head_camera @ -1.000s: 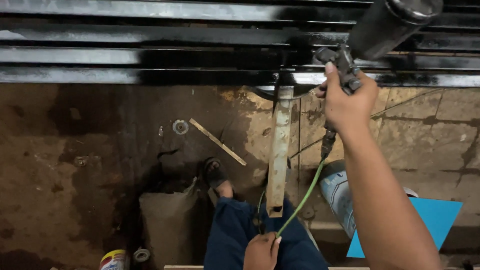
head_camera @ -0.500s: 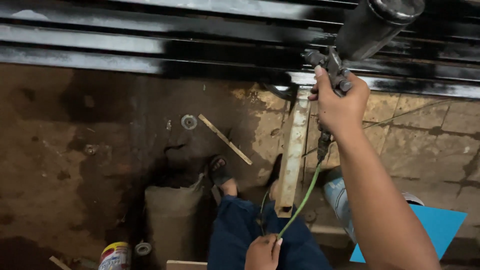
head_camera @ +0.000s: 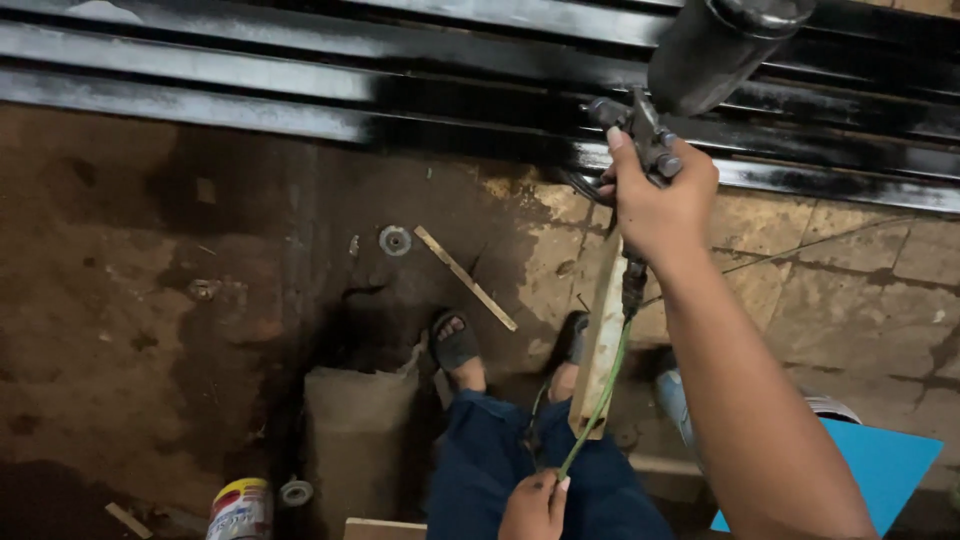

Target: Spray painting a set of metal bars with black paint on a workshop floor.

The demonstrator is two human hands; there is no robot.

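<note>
Above black-painted bars, right hand grips spray gun (left hand pinching green hose).

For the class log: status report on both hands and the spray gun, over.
Right hand gripping spray gun at black metal bars. Left hand holding green hose. Wooden plank leans beneath.

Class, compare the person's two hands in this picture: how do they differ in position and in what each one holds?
The right hand is raised toward the black bars, gripping a spray gun; the left hand stays low by the knees, pinching the green hose. The right hand shows fully; the left hand is partly cut off by the frame. Both are bare and hold parts of the same tool.
</note>
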